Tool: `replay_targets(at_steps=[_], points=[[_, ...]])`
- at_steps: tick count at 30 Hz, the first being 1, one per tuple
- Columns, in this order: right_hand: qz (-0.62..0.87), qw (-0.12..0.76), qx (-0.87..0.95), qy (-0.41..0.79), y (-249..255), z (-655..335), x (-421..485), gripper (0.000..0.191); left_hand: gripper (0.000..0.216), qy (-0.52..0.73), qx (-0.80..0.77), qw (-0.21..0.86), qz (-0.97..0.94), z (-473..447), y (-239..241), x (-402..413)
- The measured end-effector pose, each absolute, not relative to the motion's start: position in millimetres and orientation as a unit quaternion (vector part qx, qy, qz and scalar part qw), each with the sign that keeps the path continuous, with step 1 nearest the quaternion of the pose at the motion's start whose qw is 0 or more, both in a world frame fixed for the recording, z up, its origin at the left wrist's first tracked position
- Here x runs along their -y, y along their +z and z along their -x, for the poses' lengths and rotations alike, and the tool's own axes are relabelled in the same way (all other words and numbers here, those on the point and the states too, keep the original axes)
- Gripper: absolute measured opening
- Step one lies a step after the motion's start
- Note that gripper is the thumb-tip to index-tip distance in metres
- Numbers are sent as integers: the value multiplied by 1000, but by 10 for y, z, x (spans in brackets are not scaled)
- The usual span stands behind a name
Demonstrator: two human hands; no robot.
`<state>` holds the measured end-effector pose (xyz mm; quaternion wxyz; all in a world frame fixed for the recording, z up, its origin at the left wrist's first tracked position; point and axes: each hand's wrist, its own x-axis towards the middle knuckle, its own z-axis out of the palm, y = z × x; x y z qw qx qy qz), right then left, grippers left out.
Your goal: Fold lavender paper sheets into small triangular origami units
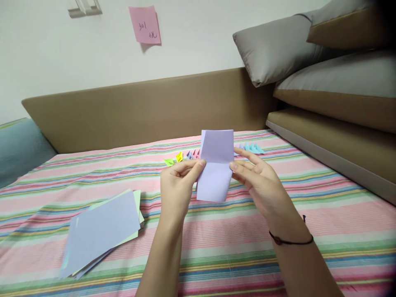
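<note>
I hold a small lavender paper rectangle [215, 165] upright above the striped bedsheet [216, 247]; it has a horizontal crease across its middle. My left hand [177, 187] pinches the paper's left edge at the crease between thumb and fingers. My right hand [260, 179] touches the right edge with its fingertips, the other fingers loosely spread. A dark cord bracelet circles my right wrist.
A loose stack of lavender and pale green paper sheets [102, 229] lies at the left. Several small folded paper pieces [192, 155], yellow, purple, pink and blue, line up behind the held sheet. Brown headboard [139, 107], grey cushions [278, 49] at right, pink sticky note [144, 24] on the wall.
</note>
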<state>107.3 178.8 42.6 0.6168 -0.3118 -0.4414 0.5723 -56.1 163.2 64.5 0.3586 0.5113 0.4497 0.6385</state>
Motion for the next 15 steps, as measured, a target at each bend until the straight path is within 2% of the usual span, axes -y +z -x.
replay_targets(at_steps=[5, 11, 15], points=[[287, 561, 495, 598, 404, -1051, -1801, 11, 17, 646, -457, 363, -492, 560, 661, -1650], [311, 605, 501, 535, 374, -1023, -1814, 14, 18, 635, -449, 372, -507, 568, 622, -1674], [307, 594, 507, 544, 382, -1022, -1807, 12, 20, 632, -450, 376, -507, 589, 597, -1680]])
